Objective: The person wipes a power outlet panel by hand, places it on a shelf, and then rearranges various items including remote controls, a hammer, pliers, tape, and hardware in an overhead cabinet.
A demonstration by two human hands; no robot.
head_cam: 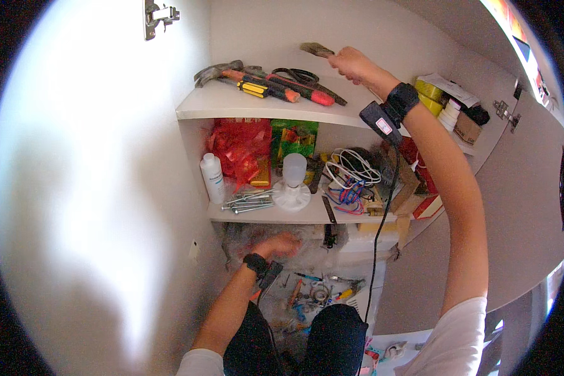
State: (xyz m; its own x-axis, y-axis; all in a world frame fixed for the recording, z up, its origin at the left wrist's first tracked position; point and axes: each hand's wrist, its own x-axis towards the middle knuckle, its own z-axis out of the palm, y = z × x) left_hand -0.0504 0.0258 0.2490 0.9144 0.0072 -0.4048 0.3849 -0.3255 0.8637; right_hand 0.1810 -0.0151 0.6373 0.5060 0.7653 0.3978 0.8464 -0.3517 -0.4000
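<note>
My right hand (355, 66) is closed on the handle of a paintbrush (317, 49) and holds it above the upper shelf, its bristles pointing left near the back panel. Below the brush lie a claw hammer (211, 73), a yellow-and-black handle (252, 89) and red-and-black handled tools (320, 97). My left hand (282, 245) is blurred, beneath the middle shelf and in front of something like clear plastic; whether it holds anything cannot be told. A black device is strapped to each wrist, and a cable hangs from the right one.
The middle shelf (258, 217) carries a white bottle (213, 178), long bolts (249, 203), a light bulb (294, 169), red plastic bags (239, 150) and coiled white cable (357, 169). Small tools lie scattered below. Cabinet doors (84, 188) flank both sides. Yellow rolls (428, 96) sit at right.
</note>
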